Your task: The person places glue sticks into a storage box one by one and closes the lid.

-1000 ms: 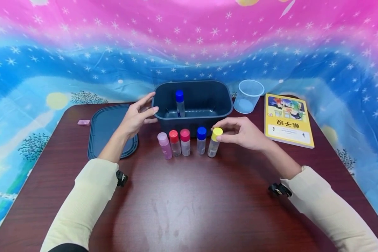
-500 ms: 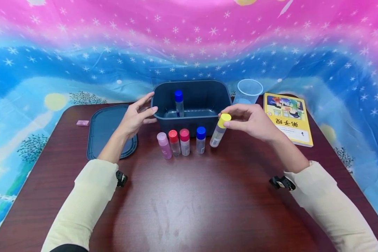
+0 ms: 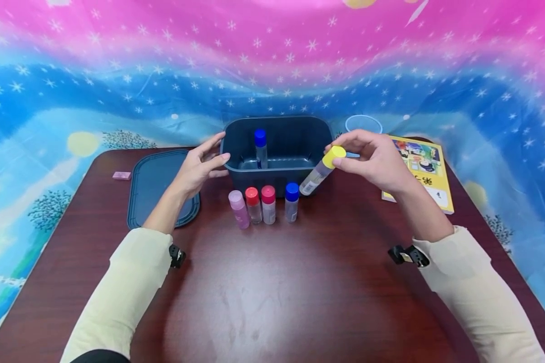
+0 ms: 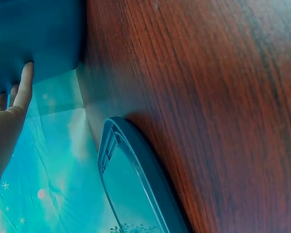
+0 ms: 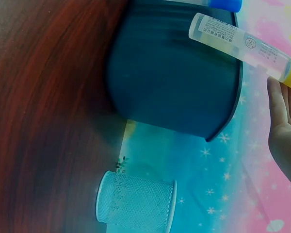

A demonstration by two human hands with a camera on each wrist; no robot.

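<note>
The right hand [image 3: 378, 159] pinched the tube [image 3: 318, 176] by its yellow cap [image 3: 336, 155], tilted before the bin [image 3: 272, 178], contact unclear, while the left hand [image 3: 194, 170], fingers extended, touched the bin, presumably steadying it.

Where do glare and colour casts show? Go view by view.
Head: pale glare on the tabletop; left wrist: sheen at top right, blue-green cast over the bin; right wrist: the same cast, on the bin again.
</note>
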